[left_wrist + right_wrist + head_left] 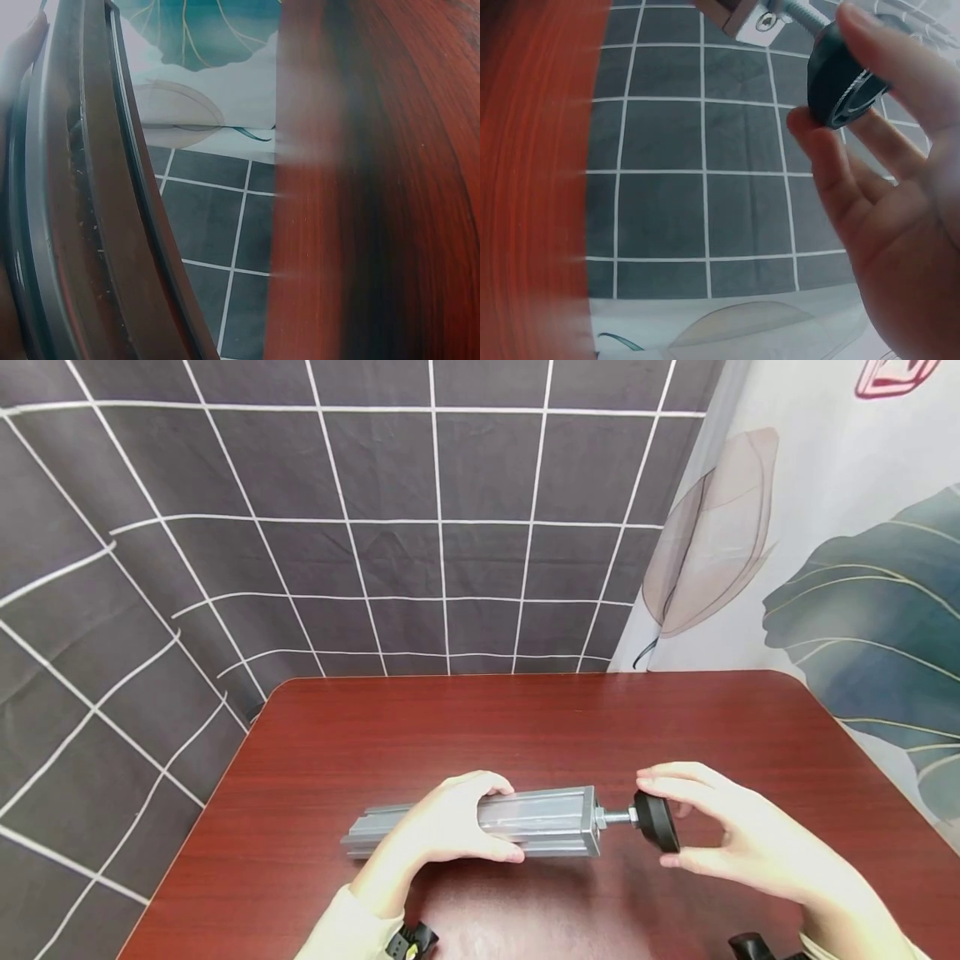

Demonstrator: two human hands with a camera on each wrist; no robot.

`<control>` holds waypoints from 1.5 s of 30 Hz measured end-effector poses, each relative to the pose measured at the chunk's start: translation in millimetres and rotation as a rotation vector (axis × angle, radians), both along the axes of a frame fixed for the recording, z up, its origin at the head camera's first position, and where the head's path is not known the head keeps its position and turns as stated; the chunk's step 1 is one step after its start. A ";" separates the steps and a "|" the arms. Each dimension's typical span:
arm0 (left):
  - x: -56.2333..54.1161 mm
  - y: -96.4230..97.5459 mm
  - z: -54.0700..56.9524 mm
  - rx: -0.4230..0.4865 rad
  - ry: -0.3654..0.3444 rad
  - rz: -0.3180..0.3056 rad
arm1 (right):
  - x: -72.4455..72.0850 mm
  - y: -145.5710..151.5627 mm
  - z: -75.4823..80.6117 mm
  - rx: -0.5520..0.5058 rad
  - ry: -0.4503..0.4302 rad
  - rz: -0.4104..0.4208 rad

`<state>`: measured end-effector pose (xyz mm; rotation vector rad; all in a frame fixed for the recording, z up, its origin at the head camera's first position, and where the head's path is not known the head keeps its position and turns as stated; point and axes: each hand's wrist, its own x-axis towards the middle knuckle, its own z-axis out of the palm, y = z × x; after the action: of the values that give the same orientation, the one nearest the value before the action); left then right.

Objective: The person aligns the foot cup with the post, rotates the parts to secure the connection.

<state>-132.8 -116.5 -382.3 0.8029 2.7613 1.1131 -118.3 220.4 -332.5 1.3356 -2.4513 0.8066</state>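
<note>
A grey aluminium profile point(555, 814) lies lengthwise across the head view, over the near half of the table. My left hand point(446, 827) grips it around the middle, thumb on the near side and fingers over the far side. From its right end sticks a threaded rod point(619, 817) with nuts, carrying a round black levelling foot point(657, 821). My right hand point(738, 835) pinches the foot's rim between thumb and fingers. The right wrist view shows the hollow underside of the foot point(829, 67). Grooves of the profile point(112, 195) fill the left of the left wrist view.
The reddish-brown wooden table point(450, 718) has rounded far corners. Behind it hangs a dark grey curtain point(487, 468) with white grid lines, and at right a white curtain point(795, 527) with leaf prints. Black devices are strapped on both wrists.
</note>
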 end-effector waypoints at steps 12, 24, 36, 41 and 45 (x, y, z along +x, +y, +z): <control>-0.2 3.1 -0.7 -0.001 -0.010 -0.008 | 6.7 -4.8 -5.1 -0.116 -0.124 -0.194; -0.4 -0.2 -2.9 0.002 -0.001 0.002 | -2.2 2.7 -5.3 -0.109 -0.081 0.065; -1.3 1.7 -1.2 0.004 0.002 -0.013 | -2.7 -5.1 -5.7 -0.165 0.068 0.058; -0.8 2.2 -1.7 0.010 -0.012 -0.016 | 5.3 -4.2 -5.4 -0.125 -0.052 -0.071; 0.3 2.5 -2.8 0.002 -0.015 -0.012 | 8.8 -5.0 -6.9 -0.146 -0.185 -0.122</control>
<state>-132.5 -114.0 -385.1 0.8068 2.7397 1.1151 -109.4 215.4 -339.4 1.0936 -2.5252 1.0987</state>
